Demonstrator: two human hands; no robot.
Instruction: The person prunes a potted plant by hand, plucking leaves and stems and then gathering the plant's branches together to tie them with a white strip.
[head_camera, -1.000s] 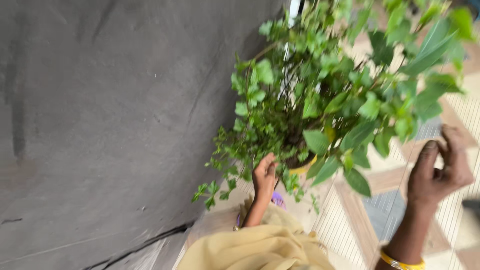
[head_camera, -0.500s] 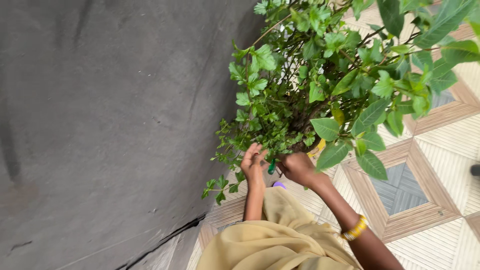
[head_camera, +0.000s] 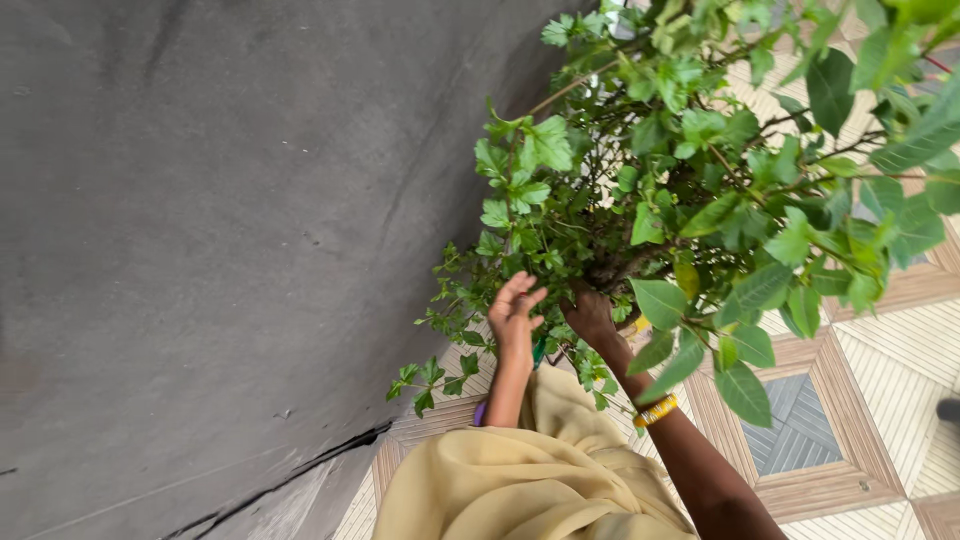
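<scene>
- Left hand (head_camera: 514, 318): grip released, fingers spread, palm against the small-leaved stems low on the bushy plant (head_camera: 700, 190).
- Right hand (head_camera: 590, 315): reaches into the foliage at the plant's base, just beside the left; leaves hide the fingers, so can't tell its grip.
- Yellow bangle (head_camera: 655, 411) on the right wrist.
- Plant stands on the patterned tile floor (head_camera: 810, 420), close to the dark grey wall (head_camera: 230, 230).
- Tan cloth (head_camera: 520, 480) drapes below both arms.
</scene>
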